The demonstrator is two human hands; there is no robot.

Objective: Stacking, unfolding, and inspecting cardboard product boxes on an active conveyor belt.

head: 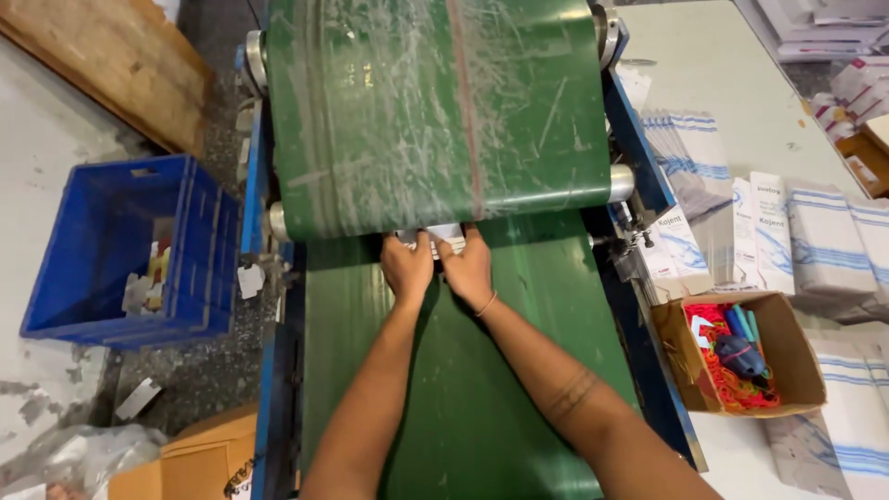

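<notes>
Two hands (pixel 437 267), one blue crate (pixel 120 250), one cardboard box (pixel 796 361), two green belts (pixel 435 111).

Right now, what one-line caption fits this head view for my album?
Both hands, left and right, press white flat cartons at a green conveyor belt's edge.

Upper belt (pixel 435 111) at 12 o'clock, overlapping lower belt (pixel 482 398) at centre. Both hands, left hand (pixel 407 268) and right hand (pixel 469 270), on small cartons (pixel 431 239) at the overlap. Crate (pixel 111 250) at 9 o'clock, on floor. Open box (pixel 741 356) at 3 o'clock; flat cartons (pixel 815 241) behind it.
</notes>
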